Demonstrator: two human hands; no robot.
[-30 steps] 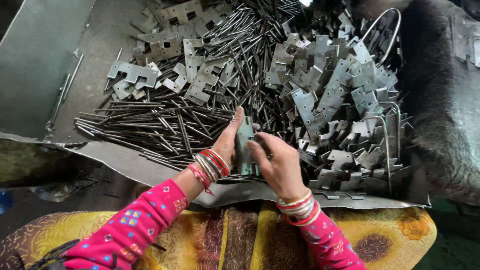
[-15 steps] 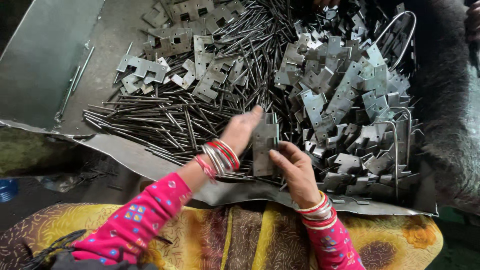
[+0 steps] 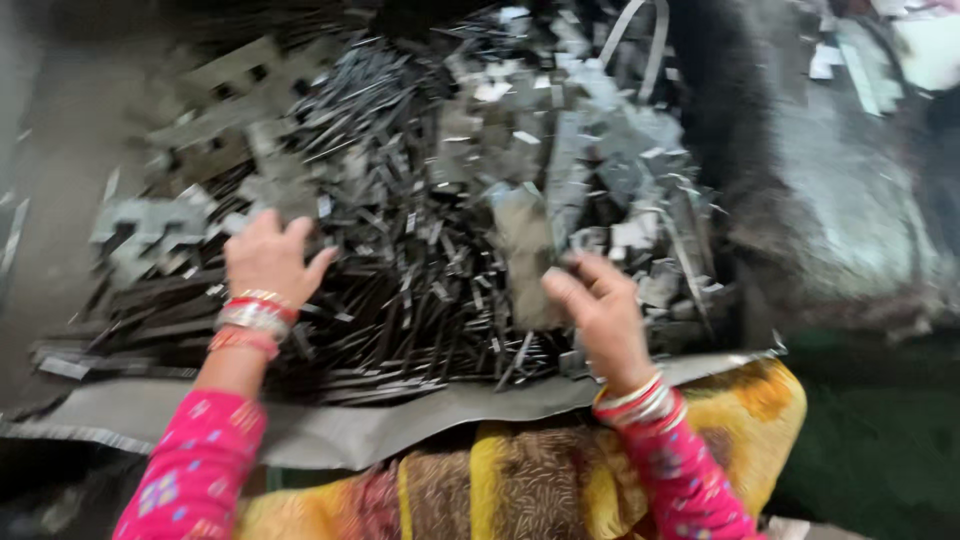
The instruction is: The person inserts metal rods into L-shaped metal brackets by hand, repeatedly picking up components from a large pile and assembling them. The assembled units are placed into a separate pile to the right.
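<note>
Leftmost, the left hand [image 3: 265, 262] rests palm-down with fingers spread on the heap of thin metal rods [image 3: 400, 300], gripping nothing, flat notched brackets [image 3: 140, 225] lying just beyond its fingertips. Between the hands the rods spread across the bent metal sheet [image 3: 330, 430], whose near edge runs under both wrists above the yellow cloth [image 3: 520, 480]. Rightward, the right hand [image 3: 600, 305] pinches the lower edge of a flat metal plate [image 3: 525, 255], which stands upright above its fingertips, with the blurred pile of brackets just behind and to the right of that grip.
</note>
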